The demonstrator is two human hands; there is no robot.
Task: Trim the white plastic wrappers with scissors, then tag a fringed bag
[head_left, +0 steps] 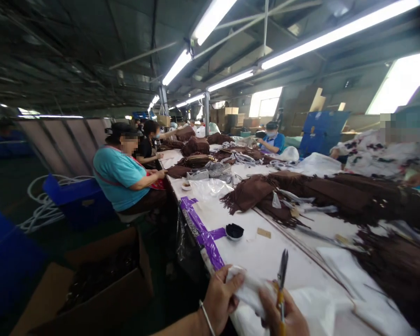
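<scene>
Left hand (221, 296) pinches the left end of a white bundle (252, 295), probably light, soft and best held there; right hand (292, 317) clasps upright scissors (282, 275).

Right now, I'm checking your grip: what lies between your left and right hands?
In the head view, a blurred white item spans from the left hand to the right hand.

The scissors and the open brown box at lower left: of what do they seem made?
Scissors: blades look like metal, dark with slight sheen; the handles' orange colour suggests plastic or coating, but blur leaves this open. Box: probably cardboard, matt, judging by its broad flat flap.
</scene>
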